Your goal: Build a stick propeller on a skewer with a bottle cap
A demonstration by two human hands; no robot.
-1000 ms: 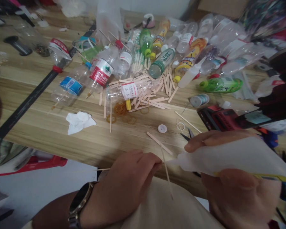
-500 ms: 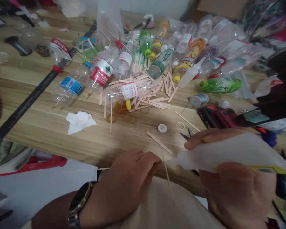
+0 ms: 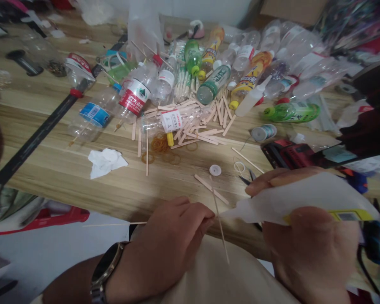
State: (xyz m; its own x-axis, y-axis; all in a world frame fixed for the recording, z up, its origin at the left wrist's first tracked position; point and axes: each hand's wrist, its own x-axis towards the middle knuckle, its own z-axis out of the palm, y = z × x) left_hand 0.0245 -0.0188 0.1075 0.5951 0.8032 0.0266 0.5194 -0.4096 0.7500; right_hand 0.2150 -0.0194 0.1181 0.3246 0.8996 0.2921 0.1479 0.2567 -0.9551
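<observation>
My left hand (image 3: 174, 240), a watch on its wrist, is closed around a thin wooden stick (image 3: 114, 224), whose far end sticks out to the left. Just past its fingertips a second thin stick (image 3: 222, 236) slants across, its lower part over the beige clothing. Whether the two sticks are joined is hidden by the fingers. My right hand (image 3: 310, 245) grips a translucent white glue bottle (image 3: 291, 196) with a yellow label, tipped so that its narrow nozzle points left. The nozzle's tip is at or very near the slanting stick; contact cannot be made out.
Plastic bottles (image 3: 134, 95), flat wooden sticks (image 3: 221, 112) and rubber bands (image 3: 161, 143) crowd the table's middle. Nearer lie a white cap (image 3: 215, 170), a flat stick (image 3: 211, 189) and a crumpled tissue (image 3: 106, 162). A red and black power tool (image 3: 288, 154) lies at right.
The glue bottle and my right hand have shifted slightly, and the slanting stick's upper end has moved a little up and left. My left hand stays in nearly the same place.
</observation>
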